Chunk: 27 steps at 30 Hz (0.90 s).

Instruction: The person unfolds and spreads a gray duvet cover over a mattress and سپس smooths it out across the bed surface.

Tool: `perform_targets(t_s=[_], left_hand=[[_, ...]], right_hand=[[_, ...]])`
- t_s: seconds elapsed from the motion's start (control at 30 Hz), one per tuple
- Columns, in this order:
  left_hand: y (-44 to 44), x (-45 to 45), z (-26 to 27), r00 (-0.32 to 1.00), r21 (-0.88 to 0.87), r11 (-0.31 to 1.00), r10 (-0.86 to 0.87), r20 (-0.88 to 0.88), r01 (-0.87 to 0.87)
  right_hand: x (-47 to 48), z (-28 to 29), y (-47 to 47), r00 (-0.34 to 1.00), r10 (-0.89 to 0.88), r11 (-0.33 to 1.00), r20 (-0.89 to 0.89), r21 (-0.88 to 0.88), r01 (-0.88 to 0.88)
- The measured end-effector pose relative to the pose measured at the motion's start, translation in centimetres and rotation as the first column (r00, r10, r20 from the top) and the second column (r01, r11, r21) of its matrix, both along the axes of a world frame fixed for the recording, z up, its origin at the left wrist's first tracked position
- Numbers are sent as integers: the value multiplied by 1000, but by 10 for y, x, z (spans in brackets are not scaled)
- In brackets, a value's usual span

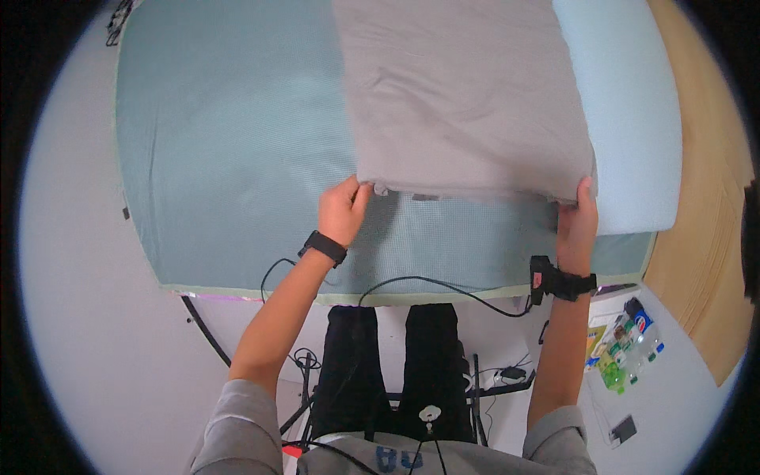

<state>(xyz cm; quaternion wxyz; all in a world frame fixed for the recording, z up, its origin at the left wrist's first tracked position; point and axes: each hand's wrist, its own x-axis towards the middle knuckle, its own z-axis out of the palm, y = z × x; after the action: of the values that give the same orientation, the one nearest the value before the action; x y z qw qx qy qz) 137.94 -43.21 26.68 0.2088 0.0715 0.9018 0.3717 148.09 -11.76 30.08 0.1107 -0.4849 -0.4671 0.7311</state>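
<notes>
A grey cloth [463,107], folded to a rectangle with some wrinkles, lies over a blue-green textured mattress cover [237,148]. My left hand [344,208] pinches the near left corner of this cloth between thumb and fingers. At the near right corner, my right hand [578,219] holds the edge, thumb on top and the fingers partly hidden. Between my hands the near edge hangs slightly above the cover, with a small dark tag [425,197] showing under it. A light blue pillow-like pad [635,119] lies along the cloth's right side.
A wooden board [700,208] borders the bed on the right. Black cables [439,281] run from my wrist straps across the bed's near edge. Plastic bottles [629,344] and a dark flat device [623,428] are at the lower right. Black metal frame parts [504,390] stand near my legs.
</notes>
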Motion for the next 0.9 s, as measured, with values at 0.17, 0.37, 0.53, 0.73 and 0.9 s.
perform_targets(t_s=[0.17,0.37,0.53,0.73,0.9], left_hand=[[1,16,-40,977,157,973,144,156,-169],[23,5,-60,971,90,979,168,169,-185],[23,4,-55,974,21,986,157,162,-163],[0,-7,10,975,-80,976,-196,102,205],[11,2,-29,980,137,974,-190,59,180]], right_hand=[[-2,-14,-4,999,-31,979,-21,-200,26],[2,-38,-4,996,-90,965,-2,-249,86],[7,-36,8,997,-32,981,71,-189,45],[8,-18,28,984,123,991,128,-72,-115],[18,-37,35,976,175,974,132,-171,-151]])
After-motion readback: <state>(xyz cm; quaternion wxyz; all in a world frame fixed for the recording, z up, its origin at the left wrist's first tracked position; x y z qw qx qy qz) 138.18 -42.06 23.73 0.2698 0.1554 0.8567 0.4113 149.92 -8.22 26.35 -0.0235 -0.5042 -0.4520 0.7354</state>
